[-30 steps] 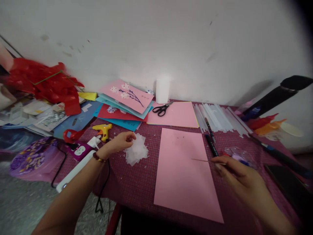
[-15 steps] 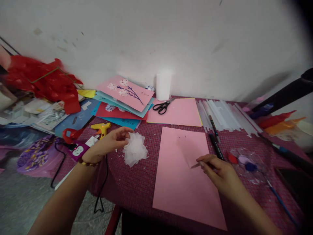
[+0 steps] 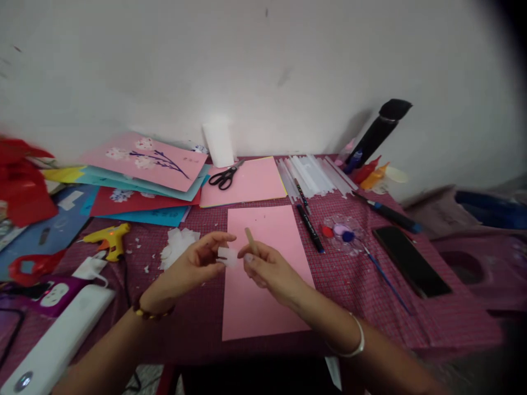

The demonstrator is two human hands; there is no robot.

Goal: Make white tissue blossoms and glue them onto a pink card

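Observation:
Over the pink sheet (image 3: 263, 307), my two hands are close together. A small piece of thin white paper (image 3: 227, 256) with a cut edge is at the fingertips of my left hand (image 3: 195, 263), held with thumb and fingers. My right hand (image 3: 267, 271) pinches a short, flat tan stick (image 3: 250, 240) that points up and away. The right fingertips are near the paper's right side; whether they touch it I cannot tell. Behind my left hand lies a pile of white paper pieces (image 3: 178, 244), partly hidden by the hand.
A yellow glue gun (image 3: 109, 240) and white power bank-like bar (image 3: 61, 334) lie left. Behind are a flower picture (image 3: 164, 170) on stacked cards and scissors (image 3: 224, 178). Right are a black marker (image 3: 309, 227), paint palette (image 3: 343, 233), paintbrush (image 3: 387, 280) and phone (image 3: 411, 260).
My left hand has left the pile with a white paper piece and moved over the pink sheet. My right hand has raised the stick and come toward the left hand. The view has turned right.

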